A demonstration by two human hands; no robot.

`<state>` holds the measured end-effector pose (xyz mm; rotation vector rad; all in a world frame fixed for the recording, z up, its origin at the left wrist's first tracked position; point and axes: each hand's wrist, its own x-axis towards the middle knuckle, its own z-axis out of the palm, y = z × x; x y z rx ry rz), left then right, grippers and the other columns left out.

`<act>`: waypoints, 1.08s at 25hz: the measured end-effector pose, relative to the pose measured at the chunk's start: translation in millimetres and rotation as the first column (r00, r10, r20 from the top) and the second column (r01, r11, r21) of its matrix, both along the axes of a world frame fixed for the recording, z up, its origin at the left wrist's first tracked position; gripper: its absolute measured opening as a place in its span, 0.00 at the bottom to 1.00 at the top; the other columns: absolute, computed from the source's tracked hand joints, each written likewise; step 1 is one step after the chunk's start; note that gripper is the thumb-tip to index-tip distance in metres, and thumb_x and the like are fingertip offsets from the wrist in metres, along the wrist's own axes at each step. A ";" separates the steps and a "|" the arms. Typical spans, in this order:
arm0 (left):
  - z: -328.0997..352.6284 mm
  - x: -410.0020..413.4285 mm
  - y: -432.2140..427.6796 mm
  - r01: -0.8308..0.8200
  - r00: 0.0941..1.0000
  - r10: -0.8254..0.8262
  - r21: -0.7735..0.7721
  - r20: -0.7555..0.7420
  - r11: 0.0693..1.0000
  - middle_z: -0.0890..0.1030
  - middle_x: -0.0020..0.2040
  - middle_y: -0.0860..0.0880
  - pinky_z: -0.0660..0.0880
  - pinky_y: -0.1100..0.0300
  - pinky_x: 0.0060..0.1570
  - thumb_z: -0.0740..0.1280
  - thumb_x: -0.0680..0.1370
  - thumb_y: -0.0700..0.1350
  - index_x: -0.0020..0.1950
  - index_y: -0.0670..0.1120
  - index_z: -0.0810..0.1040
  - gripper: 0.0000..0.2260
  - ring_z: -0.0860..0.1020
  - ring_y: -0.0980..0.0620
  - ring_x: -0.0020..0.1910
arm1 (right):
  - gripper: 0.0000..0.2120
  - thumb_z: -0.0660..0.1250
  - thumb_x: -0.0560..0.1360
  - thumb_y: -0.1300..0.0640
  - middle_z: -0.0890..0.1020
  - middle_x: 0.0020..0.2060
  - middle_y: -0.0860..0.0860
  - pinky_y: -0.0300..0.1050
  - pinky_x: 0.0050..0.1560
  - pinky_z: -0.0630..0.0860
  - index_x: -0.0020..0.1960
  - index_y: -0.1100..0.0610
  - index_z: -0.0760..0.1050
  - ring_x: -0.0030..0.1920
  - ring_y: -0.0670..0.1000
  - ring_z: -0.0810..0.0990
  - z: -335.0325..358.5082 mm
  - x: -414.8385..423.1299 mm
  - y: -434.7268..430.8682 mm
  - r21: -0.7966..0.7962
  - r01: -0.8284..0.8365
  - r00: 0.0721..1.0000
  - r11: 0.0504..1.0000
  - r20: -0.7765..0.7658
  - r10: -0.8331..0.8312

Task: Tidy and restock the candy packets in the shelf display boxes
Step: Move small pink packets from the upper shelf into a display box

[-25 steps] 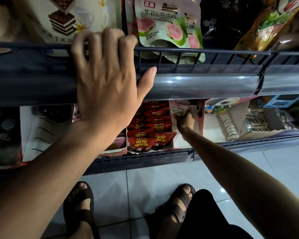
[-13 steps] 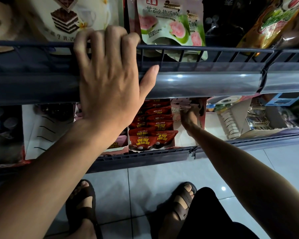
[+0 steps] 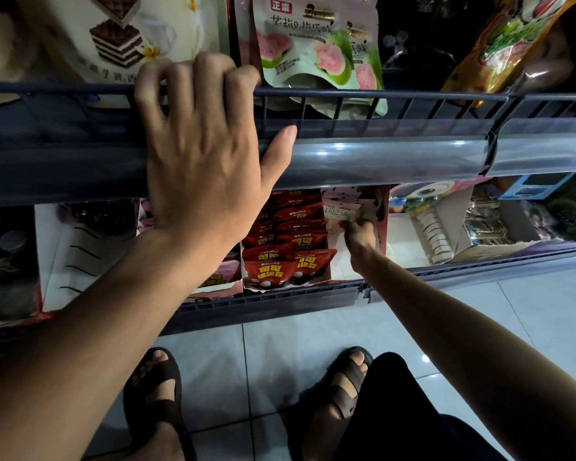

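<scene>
small pale pink-green candy packet (image 3: 338, 215) in lower-shelf display box, top hidden by rail | right hand (image 3: 359, 235) pinching it | red glossy packets (image 3: 288, 261) stacked beside | left hand (image 3: 202, 154) clenched over dark upper shelf rail (image 3: 379, 94), fingertips hidden
</scene>
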<state>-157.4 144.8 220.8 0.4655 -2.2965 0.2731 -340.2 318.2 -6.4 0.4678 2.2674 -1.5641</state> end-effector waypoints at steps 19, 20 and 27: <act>18.3 13.8 4.1 0.054 0.986 -0.065 0.073 0.157 0.996 0.73 0.57 0.40 0.59 0.44 0.64 0.53 0.81 0.61 0.64 0.40 0.68 0.25 0.70 0.40 0.57 | 0.08 0.68 0.77 0.56 0.83 0.49 0.49 0.42 0.51 0.80 0.55 0.56 0.78 0.47 0.44 0.81 344.4 106.4 -3.6 0.549 -0.426 0.398 0.719 -0.601 0.694; 19.0 14.4 3.7 0.056 0.985 -0.067 0.073 0.158 0.996 0.73 0.56 0.40 0.59 0.44 0.64 0.54 0.81 0.61 0.63 0.40 0.69 0.25 0.71 0.40 0.57 | 0.11 0.69 0.76 0.53 0.83 0.50 0.51 0.43 0.49 0.79 0.56 0.57 0.77 0.48 0.47 0.81 348.9 96.9 -19.1 0.595 -0.410 0.419 0.691 -0.550 0.723; 19.2 14.1 0.4 0.098 0.986 -0.108 0.085 0.123 0.992 0.74 0.55 0.43 0.60 0.45 0.64 0.56 0.80 0.60 0.61 0.43 0.70 0.22 0.72 0.42 0.55 | 0.27 0.78 0.67 0.49 0.84 0.48 0.57 0.49 0.50 0.80 0.57 0.65 0.76 0.45 0.54 0.82 349.7 54.0 -79.5 0.481 -0.487 0.678 0.729 -0.318 0.663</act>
